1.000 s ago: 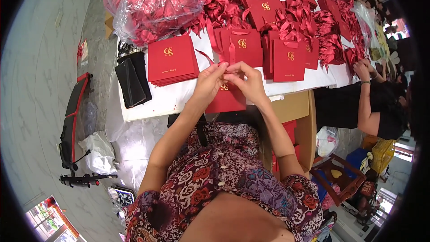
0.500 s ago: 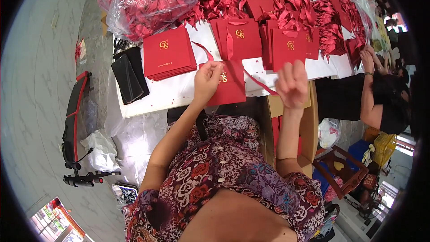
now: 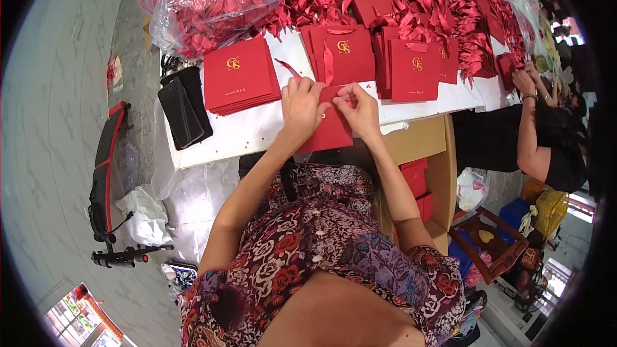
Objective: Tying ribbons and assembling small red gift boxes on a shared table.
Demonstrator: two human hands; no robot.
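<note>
A red paper bag [image 3: 332, 133] with a gold emblem lies at the table's front edge, mostly beneath my hands. My left hand [image 3: 302, 110] is closed on its upper left part, the fingers bent over the top edge. A tail of red ribbon [image 3: 287, 67] sticks out above that hand. At the bag's upper right, my right hand [image 3: 360, 110] pinches with thumb and forefinger; the ribbon end in the pinch is mostly hidden by the fingers. Just behind stand more red paper bags [image 3: 352, 54], one with a ribbon hanging down its front.
Left of me are a stack of flat red bags [image 3: 239, 77] and a black phone [image 3: 181, 112]. Behind lie heaped red ribbons [image 3: 308, 0] and a clear plastic sack [image 3: 209, 3] of them. An open cardboard box [image 3: 418, 148] stands at right, near another person's arm [image 3: 528, 122].
My right hand has come left and down from the stretched ribbon to the bag's top edge. My left hand has shifted slightly and now covers more of the bag.
</note>
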